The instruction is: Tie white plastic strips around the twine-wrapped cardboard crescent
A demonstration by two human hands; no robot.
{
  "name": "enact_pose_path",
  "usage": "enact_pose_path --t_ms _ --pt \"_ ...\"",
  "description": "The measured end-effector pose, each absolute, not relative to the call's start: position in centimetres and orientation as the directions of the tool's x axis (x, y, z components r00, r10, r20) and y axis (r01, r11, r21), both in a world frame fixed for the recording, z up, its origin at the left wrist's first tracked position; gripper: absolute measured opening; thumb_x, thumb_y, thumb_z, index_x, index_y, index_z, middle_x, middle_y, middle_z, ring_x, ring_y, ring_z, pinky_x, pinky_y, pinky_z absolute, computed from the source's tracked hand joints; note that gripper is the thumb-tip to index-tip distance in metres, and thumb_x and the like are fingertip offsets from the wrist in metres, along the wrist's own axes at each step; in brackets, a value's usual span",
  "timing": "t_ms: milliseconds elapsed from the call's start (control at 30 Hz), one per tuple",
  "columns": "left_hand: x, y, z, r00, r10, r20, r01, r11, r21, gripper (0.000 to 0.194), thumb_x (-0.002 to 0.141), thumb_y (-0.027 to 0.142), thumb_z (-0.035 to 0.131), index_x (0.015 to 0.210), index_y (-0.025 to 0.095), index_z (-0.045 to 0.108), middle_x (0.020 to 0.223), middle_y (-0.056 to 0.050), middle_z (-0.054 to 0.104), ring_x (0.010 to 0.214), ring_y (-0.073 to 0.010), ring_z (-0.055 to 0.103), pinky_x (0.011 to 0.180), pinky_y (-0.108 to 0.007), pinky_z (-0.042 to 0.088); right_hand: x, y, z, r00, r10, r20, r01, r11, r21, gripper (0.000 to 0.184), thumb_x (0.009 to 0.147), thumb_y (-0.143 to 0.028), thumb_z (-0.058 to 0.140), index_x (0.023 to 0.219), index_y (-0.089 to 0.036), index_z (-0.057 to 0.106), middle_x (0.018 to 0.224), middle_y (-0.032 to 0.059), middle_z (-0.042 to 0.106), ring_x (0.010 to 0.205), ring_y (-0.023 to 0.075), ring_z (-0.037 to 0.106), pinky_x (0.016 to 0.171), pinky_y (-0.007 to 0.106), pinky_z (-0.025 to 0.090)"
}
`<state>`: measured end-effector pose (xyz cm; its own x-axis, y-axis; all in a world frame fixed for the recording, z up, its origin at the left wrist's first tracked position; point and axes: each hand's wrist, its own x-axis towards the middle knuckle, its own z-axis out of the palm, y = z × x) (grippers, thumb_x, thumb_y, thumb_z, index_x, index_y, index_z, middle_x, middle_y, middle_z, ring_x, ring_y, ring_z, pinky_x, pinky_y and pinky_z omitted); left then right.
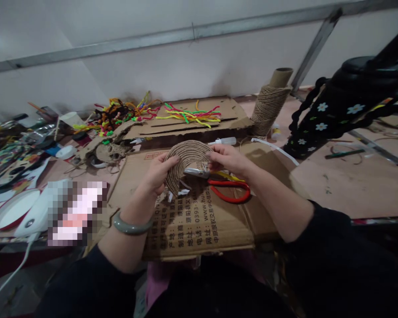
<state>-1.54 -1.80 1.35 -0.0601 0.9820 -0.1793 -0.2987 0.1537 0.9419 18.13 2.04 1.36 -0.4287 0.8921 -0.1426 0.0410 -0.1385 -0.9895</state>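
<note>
Between my hands I hold an arch-shaped piece made of rows of brown twine (188, 151). My left hand (159, 172) pinches its left side, thumb on top. At its right end, the fingers of my right hand (223, 158) close on the twine. Just below lie scissors (234, 193) with red handles, on a printed cardboard sheet (199, 238); the arch and my right hand partly cover them. A yellow strip (228, 176) lies by the scissors. White scraps (178, 193) show under the arch's left end.
Behind stands a twine cone (267, 108). Colourful fuzzy stems (192, 115) lie on a cardboard piece (230, 106). A black flowered bottle (325, 112) rises at right. Jars, a pixelated phone-like object (78, 212) and a white device (43, 207) with a cord crowd the left.
</note>
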Motion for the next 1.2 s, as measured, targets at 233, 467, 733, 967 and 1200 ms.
enact_pose_path --t_ms 233,467,733,967,1200 --pt "-1.8 -1.9 1.5 -0.034 0.978 -0.208 -0.234 0.194 0.953 0.025 0.061 0.026 0.078 0.077 0.011 0.068 0.068 -0.006 0.069 0.054 -0.0139 0.061 0.052 -0.025 0.050 18.2 2.4 0.1 -0.493 0.868 -0.049 0.069 -0.017 -0.997 0.007 0.079 -0.023 0.058 0.077 -0.017 0.059 0.071 -0.0020 0.056 0.060 0.0076 0.049 0.057 0.021 0.045" --pt "-2.0 -1.7 1.0 -0.009 0.982 -0.189 -0.154 0.185 0.971 0.028 0.057 0.032 0.081 0.070 0.011 0.066 0.062 -0.004 0.066 0.051 -0.0122 0.057 0.050 -0.024 0.046 18.2 2.4 0.0 -0.529 0.848 0.024 0.155 0.125 -0.980 0.017 0.075 -0.033 0.059 0.073 -0.017 0.058 0.066 -0.0024 0.054 0.059 0.0093 0.045 0.056 0.023 0.036" --pt "-2.0 -1.6 0.9 -0.013 0.987 -0.163 -0.239 0.155 0.959 0.022 0.063 0.027 0.078 0.074 0.012 0.068 0.065 -0.004 0.067 0.052 -0.0121 0.059 0.052 -0.024 0.049 18.4 3.0 -0.2 -0.286 0.955 0.076 0.120 0.114 -0.986 0.023 0.073 -0.040 0.061 0.069 -0.019 0.053 0.062 -0.0024 0.053 0.057 0.0102 0.047 0.053 0.023 0.041" --pt "-2.1 -1.4 0.7 -0.054 0.994 -0.091 -0.232 0.076 0.970 0.020 0.067 0.029 0.075 0.074 0.013 0.065 0.064 -0.002 0.065 0.050 -0.0105 0.056 0.051 -0.023 0.046 18.2 2.7 0.5 -0.245 0.969 -0.035 -0.015 -0.040 -0.999 0.026 0.070 -0.040 0.070 0.070 -0.019 0.055 0.063 -0.0029 0.055 0.053 0.0084 0.054 0.053 0.023 0.050" --pt "-2.2 -1.5 0.8 0.009 0.997 -0.075 -0.136 0.076 0.988 0.018 0.067 0.024 0.073 0.064 0.013 0.059 0.054 -0.001 0.061 0.048 -0.0088 0.054 0.050 -0.021 0.042 18.4 2.8 0.7 -0.157 0.987 -0.037 -0.043 -0.044 -0.998 0.023 0.075 -0.036 0.067 0.072 -0.019 0.053 0.061 -0.0034 0.057 0.050 0.0074 0.057 0.051 0.021 0.050"
